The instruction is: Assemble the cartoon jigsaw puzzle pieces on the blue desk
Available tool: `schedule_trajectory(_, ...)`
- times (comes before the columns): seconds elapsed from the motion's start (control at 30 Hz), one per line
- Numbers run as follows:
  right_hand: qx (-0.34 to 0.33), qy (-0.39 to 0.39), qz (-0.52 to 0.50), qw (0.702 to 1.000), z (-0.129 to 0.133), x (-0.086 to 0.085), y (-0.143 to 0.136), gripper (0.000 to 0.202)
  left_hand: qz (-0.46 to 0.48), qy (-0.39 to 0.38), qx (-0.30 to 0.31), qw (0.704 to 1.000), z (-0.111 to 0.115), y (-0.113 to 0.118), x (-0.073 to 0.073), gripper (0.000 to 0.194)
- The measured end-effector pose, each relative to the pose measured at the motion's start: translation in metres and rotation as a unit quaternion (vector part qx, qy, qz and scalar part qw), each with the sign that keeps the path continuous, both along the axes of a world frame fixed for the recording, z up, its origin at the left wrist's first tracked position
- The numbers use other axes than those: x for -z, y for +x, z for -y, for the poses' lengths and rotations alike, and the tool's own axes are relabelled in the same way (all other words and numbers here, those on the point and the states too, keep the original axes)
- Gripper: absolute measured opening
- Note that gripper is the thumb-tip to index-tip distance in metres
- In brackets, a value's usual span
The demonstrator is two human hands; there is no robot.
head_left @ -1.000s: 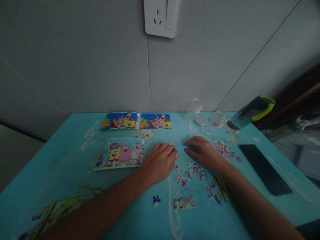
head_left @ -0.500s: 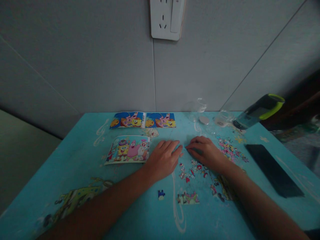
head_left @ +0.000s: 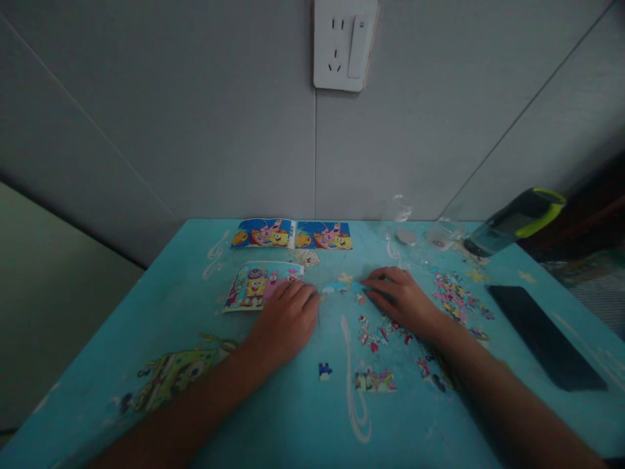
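Observation:
My left hand [head_left: 291, 315] is over the right part of a cartoon picture card [head_left: 251, 288], its fingers bent together; anything under them is hidden. To its right, my right hand [head_left: 400, 296] rests on the blue table with thumb and fingertips pinched at a small piece too dim to make out. Loose puzzle pieces [head_left: 379, 335] lie just below my right hand. Nearer me are a joined strip of puzzle pieces [head_left: 375, 380] and a single blue and white piece [head_left: 325, 371].
Two blue picture cards [head_left: 323, 235] lie at the back by the wall. Clear plastic containers [head_left: 444, 233] and a tilted bottle [head_left: 512, 221] stand at the back right. More pieces [head_left: 458, 296] and a dark flat case [head_left: 545, 337] are on the right.
My left hand has moved left, away from my right hand and onto the picture card. My right hand keeps its pinch in nearly the same place. The view has shifted slightly.

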State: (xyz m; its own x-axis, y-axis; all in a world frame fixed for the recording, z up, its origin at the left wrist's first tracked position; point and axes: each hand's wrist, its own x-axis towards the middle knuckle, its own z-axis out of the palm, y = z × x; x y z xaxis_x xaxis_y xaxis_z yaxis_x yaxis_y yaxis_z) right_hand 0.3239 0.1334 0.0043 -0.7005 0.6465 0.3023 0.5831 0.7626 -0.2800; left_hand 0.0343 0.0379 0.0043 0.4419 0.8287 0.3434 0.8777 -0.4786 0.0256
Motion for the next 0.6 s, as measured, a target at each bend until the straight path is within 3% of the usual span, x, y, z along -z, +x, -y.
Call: schedule_trajectory(0.6,-0.016,0.046,0.091,0.995,0.009,-0.007,-0.013,0.033,0.040,-0.015,0.020,0.999,0.000,0.000,0.007,0.029)
